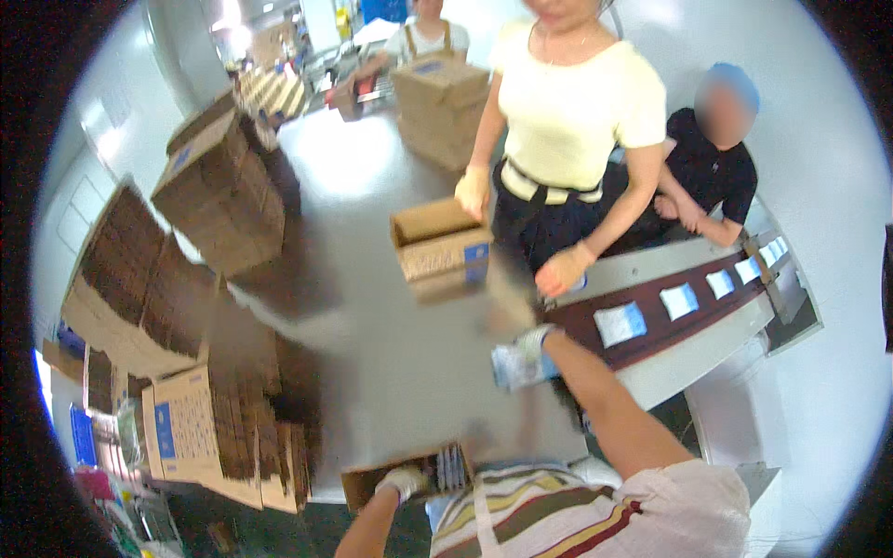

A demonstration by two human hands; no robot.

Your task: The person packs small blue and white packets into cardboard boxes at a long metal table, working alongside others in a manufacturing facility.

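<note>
My right hand point(532, 346), in a white glove, reaches forward and grips a stack of white and blue packets point(514, 367) near the end of a dark conveyor belt point(651, 330). My left hand point(402, 481), also gloved, rests on the edge of an open cardboard box point(372, 482) close to my body; several packets point(450, 467) stand inside it. More white packets point(619, 323) lie in a row along the belt.
A person in a pale yellow top point(567, 112) stands across from me holding a small open cardboard box point(439, 244). Another person in black point(712, 177) sits by the belt. Stacks of flattened cartons point(219, 191) fill the left side.
</note>
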